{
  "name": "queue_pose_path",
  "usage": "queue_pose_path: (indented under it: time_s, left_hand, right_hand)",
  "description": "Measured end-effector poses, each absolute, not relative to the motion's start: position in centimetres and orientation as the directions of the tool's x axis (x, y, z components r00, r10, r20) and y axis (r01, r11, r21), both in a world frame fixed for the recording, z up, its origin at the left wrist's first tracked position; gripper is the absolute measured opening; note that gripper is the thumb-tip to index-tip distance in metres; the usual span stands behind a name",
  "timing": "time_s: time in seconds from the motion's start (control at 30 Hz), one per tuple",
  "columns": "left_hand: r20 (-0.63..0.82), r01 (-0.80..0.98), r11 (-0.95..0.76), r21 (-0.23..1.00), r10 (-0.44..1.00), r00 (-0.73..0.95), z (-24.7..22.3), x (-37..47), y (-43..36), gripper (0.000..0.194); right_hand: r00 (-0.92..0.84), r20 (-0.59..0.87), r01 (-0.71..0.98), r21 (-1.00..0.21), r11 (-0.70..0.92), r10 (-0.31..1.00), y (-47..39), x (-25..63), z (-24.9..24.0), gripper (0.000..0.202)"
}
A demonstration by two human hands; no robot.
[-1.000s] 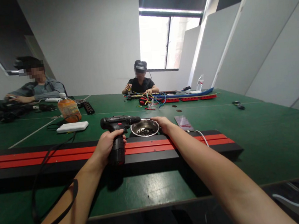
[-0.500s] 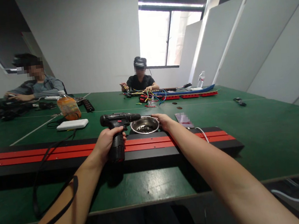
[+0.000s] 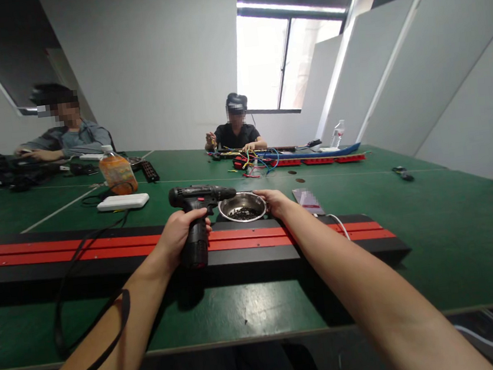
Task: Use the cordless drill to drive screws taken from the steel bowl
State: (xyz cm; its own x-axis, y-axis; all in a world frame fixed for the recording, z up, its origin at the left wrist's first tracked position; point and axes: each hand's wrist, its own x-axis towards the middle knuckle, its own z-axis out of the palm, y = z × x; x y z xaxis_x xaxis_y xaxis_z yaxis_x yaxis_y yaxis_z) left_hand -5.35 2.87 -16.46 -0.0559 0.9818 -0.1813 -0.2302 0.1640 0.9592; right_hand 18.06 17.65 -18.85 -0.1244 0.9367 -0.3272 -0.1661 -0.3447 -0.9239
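Note:
My left hand (image 3: 184,230) is wrapped round the grip of a black cordless drill (image 3: 197,238), held upright over the long black bar (image 3: 132,277) with red strips (image 3: 243,238). The drill's nose points right, above a round metal bowl (image 3: 224,212) with small dark pieces inside. At the bowl's right rim is my right hand (image 3: 274,202), its fingers closed near the thin tip at the drill's front; what they pinch is too small to make out. The bowl stands at the far edge of the bar.
Behind the bar are a white power bank (image 3: 123,202), an orange drink bottle (image 3: 118,173) and a phone (image 3: 308,202) with a white cable. A black cord crosses the bar at left. Two people sit across the green table (image 3: 447,227), one behind coloured wires (image 3: 257,163).
The whole view has shifted slightly, so the things on the table appear a little further right. Both hands keep nearly the same place at the drill and bowl.

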Motion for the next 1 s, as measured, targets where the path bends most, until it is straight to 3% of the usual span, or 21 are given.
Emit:
queue_pose_path:
  time_s: [0.43, 1.0]
  left_hand:
    - [-0.194, -0.25, 0.171, 0.953, 0.979, -0.068, -16.51, -5.31, 3.01, 0.02]
    - [-0.205, -0.236, 0.186, 0.954, 0.977, -0.059, -15.85, -5.0, 2.48, 0.021]
  right_hand:
    - [-0.181, -0.389, -0.183, -0.889, -0.419, 0.903, 17.22, 18.09, -18.12, 0.024]
    - [-0.14, -0.403, -0.125, -0.899, -0.419, 0.905, 18.14, 18.13, -18.76, 0.016]
